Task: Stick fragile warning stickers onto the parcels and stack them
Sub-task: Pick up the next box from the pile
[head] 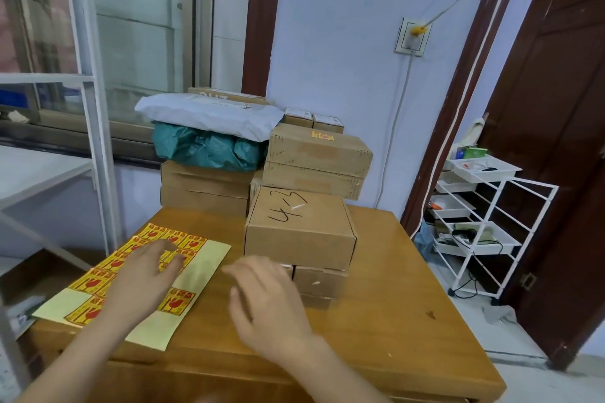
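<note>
Parcels are stacked on the wooden table [393, 288]: a cardboard box marked "43" [299, 229] is set on smaller boxes [319, 281] at the middle, and behind it a taller stack is topped by a box bearing a yellow sticker [322, 136]. To the left of that stack, a white mailer bag [209, 114] is laid over a teal bag [206, 149] on two more cartons [204, 188]. A sticker sheet [196, 268] with red-and-yellow fragile labels is spread on the table's left part. The left hand [144, 275] is laid over the sheet with fingers extended, nothing seen gripped. The right hand [265, 298] is held above the table just in front of the small boxes, fingers loosely spread, grasping nothing. A white wire rack [484, 222] is seen by the door.
</note>
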Tool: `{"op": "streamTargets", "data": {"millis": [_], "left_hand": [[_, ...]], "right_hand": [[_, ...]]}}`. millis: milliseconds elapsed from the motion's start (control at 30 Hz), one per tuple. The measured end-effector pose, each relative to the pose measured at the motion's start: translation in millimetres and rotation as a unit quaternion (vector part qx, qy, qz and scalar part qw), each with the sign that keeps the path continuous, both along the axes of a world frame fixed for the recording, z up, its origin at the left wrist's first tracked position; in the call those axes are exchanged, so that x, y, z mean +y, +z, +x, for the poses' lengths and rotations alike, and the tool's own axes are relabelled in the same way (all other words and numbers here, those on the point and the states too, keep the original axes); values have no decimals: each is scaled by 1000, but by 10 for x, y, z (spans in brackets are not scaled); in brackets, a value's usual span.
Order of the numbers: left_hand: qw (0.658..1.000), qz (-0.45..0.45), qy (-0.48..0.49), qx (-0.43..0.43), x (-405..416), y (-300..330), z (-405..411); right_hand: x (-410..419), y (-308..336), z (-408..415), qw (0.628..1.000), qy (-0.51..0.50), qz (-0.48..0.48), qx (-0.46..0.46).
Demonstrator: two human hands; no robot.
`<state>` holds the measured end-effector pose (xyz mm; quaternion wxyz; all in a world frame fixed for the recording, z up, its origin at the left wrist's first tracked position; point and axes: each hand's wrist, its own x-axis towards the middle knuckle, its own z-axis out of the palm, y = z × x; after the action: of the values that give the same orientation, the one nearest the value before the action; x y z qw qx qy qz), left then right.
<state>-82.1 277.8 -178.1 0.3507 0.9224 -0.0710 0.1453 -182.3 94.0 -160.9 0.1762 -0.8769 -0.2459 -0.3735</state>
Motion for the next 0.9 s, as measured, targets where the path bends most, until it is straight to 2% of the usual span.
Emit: {"op": "streamTargets", "data": {"millis": [133, 267, 400, 567, 700, 800, 900], "left_hand": [[995, 93, 22, -11, 343, -279, 101], [988, 151, -13, 13, 430, -462, 98], [986, 164, -34, 15, 382, -591, 45], [984, 168, -67, 1, 275, -631, -60], [988, 106, -115, 13, 308, -597, -15], [993, 74, -94, -24, 426, -556, 147], [995, 71, -64, -8, 570, -498, 357]], "right_hand": [[288, -283, 94, 985, 19, -42, 167], [426, -429, 310, 950, -31, 15, 310], [517, -512, 564, 939, -51, 74, 333], [586, -617, 839, 936, -63, 90, 336], [600, -705, 998, 927, -78, 116, 347], [585, -758, 1032, 925, -93, 120, 349], [573, -780, 1016, 921, -94, 115, 359]]}}
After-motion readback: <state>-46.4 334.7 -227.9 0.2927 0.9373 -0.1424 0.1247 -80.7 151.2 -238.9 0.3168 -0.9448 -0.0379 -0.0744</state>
